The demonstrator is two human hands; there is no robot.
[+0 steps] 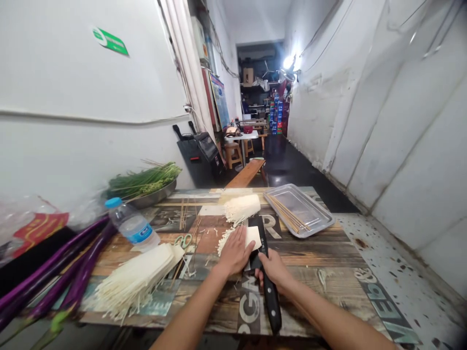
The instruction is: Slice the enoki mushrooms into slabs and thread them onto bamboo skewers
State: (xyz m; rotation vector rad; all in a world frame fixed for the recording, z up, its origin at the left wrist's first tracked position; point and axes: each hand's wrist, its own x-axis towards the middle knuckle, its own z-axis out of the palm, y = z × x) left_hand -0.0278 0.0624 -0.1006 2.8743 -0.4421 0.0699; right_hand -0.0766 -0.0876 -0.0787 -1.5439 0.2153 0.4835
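Note:
A bunch of enoki mushrooms [252,236] lies on the patterned wooden table [306,287], its pale base facing right. My left hand [234,250] rests flat over it, fingers stretched out and pressing on the stems. Close by the base, my right hand [275,268] is closed around a black-handled knife [270,296]. The knife's dark upper part runs along the right side of the bunch, and its riveted handle points towards me. Part of the blade is hidden by my hand. A second enoki bunch [242,208] lies just beyond.
To the right is a clear plastic tray [323,221] with bamboo skewers [288,214]. On the left are more enoki [136,279], green-handled scissors [183,240], a water bottle [133,226], purple eggplants [85,265] and a metal bowl [155,195] of green vegetables.

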